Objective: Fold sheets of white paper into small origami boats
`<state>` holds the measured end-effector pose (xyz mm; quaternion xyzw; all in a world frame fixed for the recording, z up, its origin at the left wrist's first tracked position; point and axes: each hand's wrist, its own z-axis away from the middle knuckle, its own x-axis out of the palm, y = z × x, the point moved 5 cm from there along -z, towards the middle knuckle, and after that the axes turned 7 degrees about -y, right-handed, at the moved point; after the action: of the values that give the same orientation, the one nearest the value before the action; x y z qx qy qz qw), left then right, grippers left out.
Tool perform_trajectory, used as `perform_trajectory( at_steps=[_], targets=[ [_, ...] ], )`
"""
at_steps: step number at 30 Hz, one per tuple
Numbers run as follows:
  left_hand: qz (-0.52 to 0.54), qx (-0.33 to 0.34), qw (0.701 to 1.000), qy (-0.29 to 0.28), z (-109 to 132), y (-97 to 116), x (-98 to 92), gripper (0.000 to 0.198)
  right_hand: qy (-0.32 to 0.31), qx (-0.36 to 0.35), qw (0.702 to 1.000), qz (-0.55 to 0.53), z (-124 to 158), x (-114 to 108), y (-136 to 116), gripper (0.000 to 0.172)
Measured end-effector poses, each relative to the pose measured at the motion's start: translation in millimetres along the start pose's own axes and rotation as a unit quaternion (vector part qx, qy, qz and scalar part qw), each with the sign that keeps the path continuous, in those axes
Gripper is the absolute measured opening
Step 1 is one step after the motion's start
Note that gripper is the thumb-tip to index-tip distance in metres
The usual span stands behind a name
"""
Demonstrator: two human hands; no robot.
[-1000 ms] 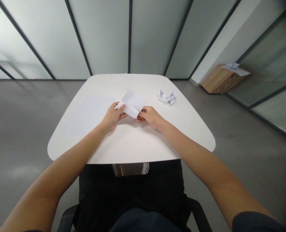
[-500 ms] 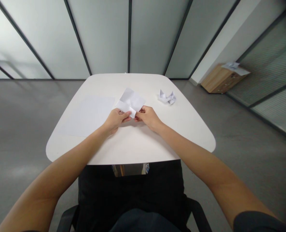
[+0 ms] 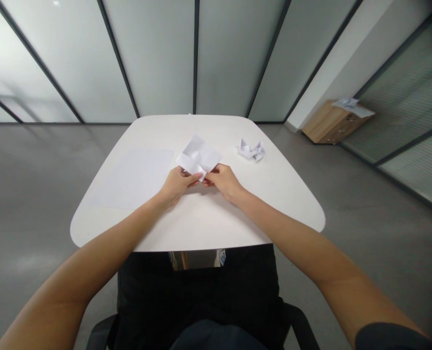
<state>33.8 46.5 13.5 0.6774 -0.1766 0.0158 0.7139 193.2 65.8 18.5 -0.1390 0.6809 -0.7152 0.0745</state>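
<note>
You held a folded white paper (image 3: 198, 158) in front of you, near the middle of the table and a little toward your side. It lay almost flat in a rough diamond shape, with one corner pointing away from you toward the far edge of the table. Its long axis ran roughly side to side, and a folded flap crossed its near part.

Your left hand (image 3: 177, 184) and right hand (image 3: 223, 181) came in from either side and nearly met at the paper's near corner. Your left fingers (image 3: 193, 179) lay close together and pinched the paper's near edge, and your right fingers (image 3: 209, 180) were also clamped on it from the other side. Your thumbs were hard to tell apart from your fingers.

A flat sheet of paper (image 3: 131, 177) lay on the white rounded table (image 3: 201, 228), just left of your left hand. A small folded paper boat (image 3: 252, 150) sat to the right, well apart from the folded paper. Beyond the table, to the right, a wooden drawer cabinet (image 3: 328, 122) stood by the wall with loose paper (image 3: 349, 104) on top. Below the table edge, a white item with blue print (image 3: 221, 257) showed, but its print was too small to read.
</note>
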Motion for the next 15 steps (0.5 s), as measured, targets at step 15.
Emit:
perform_trajectory(
  at_steps=[15],
  targets=[
    [0.059, -0.017, 0.998, 0.008, -1.4, -0.1, -1.0, 0.047, -0.029, -0.033, 0.999, -0.006, -3.0, 2.1, -1.9, 0.041]
  ],
)
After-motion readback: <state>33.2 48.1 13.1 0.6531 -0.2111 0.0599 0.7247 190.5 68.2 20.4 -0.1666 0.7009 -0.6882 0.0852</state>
